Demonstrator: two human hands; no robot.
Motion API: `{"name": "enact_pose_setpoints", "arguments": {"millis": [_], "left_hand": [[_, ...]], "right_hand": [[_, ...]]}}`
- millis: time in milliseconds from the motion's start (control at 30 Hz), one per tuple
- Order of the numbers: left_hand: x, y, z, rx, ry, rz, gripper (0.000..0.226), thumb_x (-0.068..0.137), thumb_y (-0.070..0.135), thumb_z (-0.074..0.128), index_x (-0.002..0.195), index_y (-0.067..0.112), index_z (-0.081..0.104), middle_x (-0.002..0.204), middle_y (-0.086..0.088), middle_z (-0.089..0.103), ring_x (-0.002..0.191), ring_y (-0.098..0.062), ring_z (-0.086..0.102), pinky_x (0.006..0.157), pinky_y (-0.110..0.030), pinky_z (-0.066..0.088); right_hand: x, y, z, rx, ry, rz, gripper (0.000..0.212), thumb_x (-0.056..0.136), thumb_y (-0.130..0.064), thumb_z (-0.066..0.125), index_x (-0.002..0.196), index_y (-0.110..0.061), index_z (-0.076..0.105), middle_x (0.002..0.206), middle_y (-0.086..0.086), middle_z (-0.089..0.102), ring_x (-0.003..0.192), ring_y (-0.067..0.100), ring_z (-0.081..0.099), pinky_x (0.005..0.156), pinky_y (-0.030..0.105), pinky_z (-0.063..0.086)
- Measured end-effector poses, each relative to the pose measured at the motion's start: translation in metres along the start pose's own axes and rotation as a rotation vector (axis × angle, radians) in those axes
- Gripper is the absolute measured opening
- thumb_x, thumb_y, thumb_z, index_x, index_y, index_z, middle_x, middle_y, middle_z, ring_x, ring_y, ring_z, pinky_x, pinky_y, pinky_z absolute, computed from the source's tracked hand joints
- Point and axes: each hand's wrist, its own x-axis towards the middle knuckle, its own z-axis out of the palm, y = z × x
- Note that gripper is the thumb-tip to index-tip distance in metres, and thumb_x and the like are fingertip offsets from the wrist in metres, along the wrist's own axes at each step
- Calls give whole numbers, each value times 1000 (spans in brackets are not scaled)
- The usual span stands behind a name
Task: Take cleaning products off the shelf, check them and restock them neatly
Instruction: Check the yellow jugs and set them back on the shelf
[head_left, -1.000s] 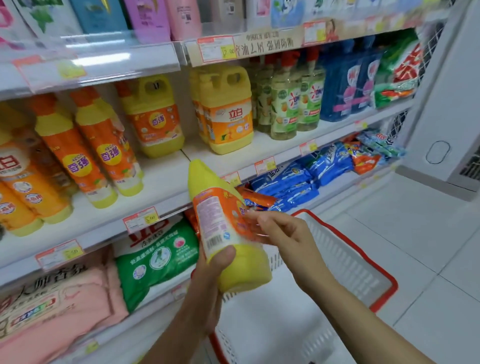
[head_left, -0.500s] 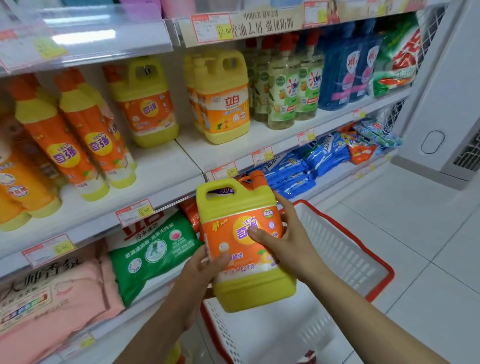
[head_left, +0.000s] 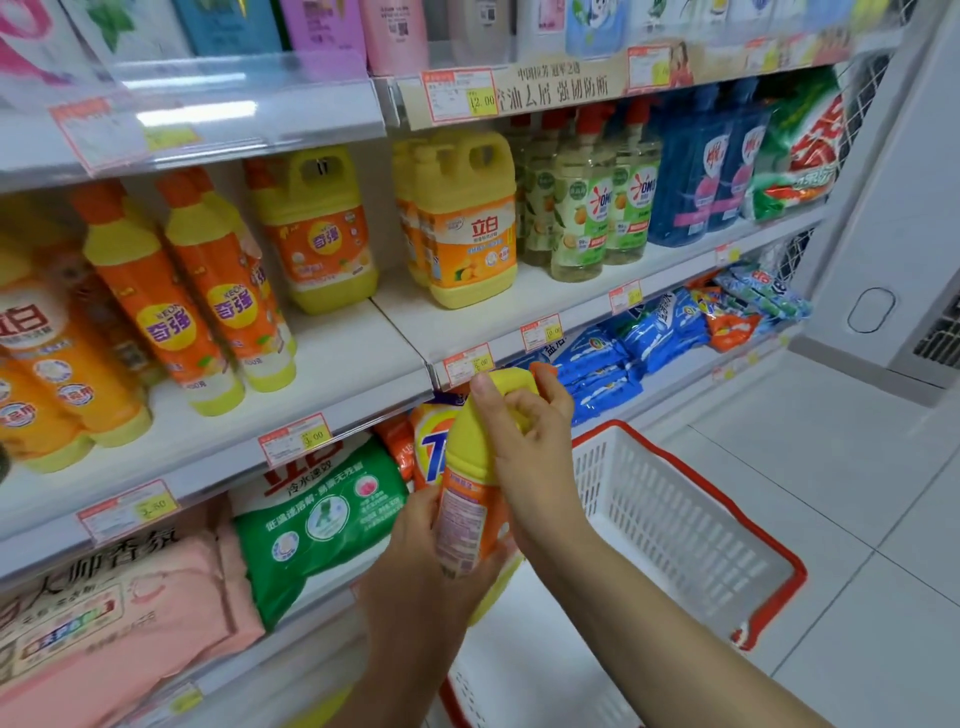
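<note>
Turning the jug (head_left: 467, 493) edge-on, you shift right fingers (head_left: 553, 400) onto its handle (head_left: 511, 380), left fingers (head_left: 423, 514) gripping its body; still checking.

Shelf jug (head_left: 470, 228) reads 立白 (price tag (head_left: 458, 96): 12.00).

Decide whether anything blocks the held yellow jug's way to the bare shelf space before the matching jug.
Nothing visible does. The left hand and right hand hold the jug below the bare shelf space; it need only clear the shelf's front edge.

Left hand (head_left: 418, 545), right hand (head_left: 530, 441): curled grip
</note>
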Motion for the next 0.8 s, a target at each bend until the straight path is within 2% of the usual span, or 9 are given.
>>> {"name": "enact_pose_setpoints", "arguments": {"millis": [100, 167, 267, 400, 500, 600, 700, 767, 800], "left_hand": [[7, -12, -11, -260, -124, -9, 63, 59, 73, 70, 106, 34, 54, 99, 13, 69, 88, -5, 68, 78, -37, 57], [14, -13, -25, -416, -160, 5, 49, 70, 64, 63, 104, 29, 60, 99, 14, 69, 92, -3, 67, 78, -25, 56], [30, -18, -41, -527, -149, -32, 41, 81, 54, 67, 115, 34, 56, 106, 34, 63, 102, 13, 59, 79, -9, 46], [45, -30, -42, -587, -310, -90, 78, 69, 67, 71, 138, 50, 39, 143, 31, 43, 132, 8, 40, 107, -31, 36], [44, -29, -43, -778, -465, -117, 98, 49, 66, 85, 134, 42, 44, 132, 17, 61, 123, -8, 58, 92, -27, 52], [43, -31, -49, -888, -454, -158, 108, 31, 59, 93, 124, 19, 53, 112, -4, 73, 101, -22, 71, 75, -28, 58], [41, -29, -54, -884, -368, -177, 109, 27, 59, 93, 121, 19, 55, 108, -9, 74, 96, -28, 72, 71, -33, 59], [42, -29, -56, -867, -288, -184, 107, 26, 60, 93, 119, 22, 57, 107, -7, 74, 94, -26, 73, 68, -33, 59], [43, -29, -58, -854, -250, -178, 105, 27, 61, 92, 119, 23, 58, 106, -4, 75, 94, -25, 73, 68, -32, 59]], "right_hand": [[-3, -2, -5, 57, -110, -15, 64, 59, -73, 69, 87, -15, 71, 145, -23, 34, 136, 6, 40, 110, 45, 41], [-1, -6, -14, 45, -202, 2, 63, 58, -65, 70, 92, -12, 73, 139, -23, 42, 129, 5, 47, 107, 46, 44], [3, -18, -25, 16, -373, -2, 48, 59, -58, 71, 82, -16, 77, 133, -15, 52, 125, 11, 52, 105, 48, 46], [11, -32, -29, 140, -506, 14, 37, 55, -43, 68, 77, -14, 76, 125, -5, 59, 114, 17, 59, 98, 43, 47], [18, -37, -28, 250, -587, 99, 60, 49, -39, 60, 95, -1, 63, 98, 1, 65, 97, 21, 57, 82, 35, 46], [22, -37, -25, 340, -646, 160, 60, 54, -41, 59, 105, -9, 63, 67, -2, 60, 87, 25, 58, 78, 35, 50], [27, -37, -20, 351, -578, 185, 45, 63, -47, 63, 91, -13, 69, 66, -2, 65, 70, 16, 66, 71, 30, 57], [29, -35, -21, 178, -533, 127, 34, 76, -51, 61, 79, -18, 70, 73, -2, 69, 67, 13, 66, 66, 26, 56], [30, -34, -23, 58, -524, 72, 34, 81, -52, 59, 86, -21, 71, 81, -3, 72, 73, 12, 68, 69, 27, 56]]}}
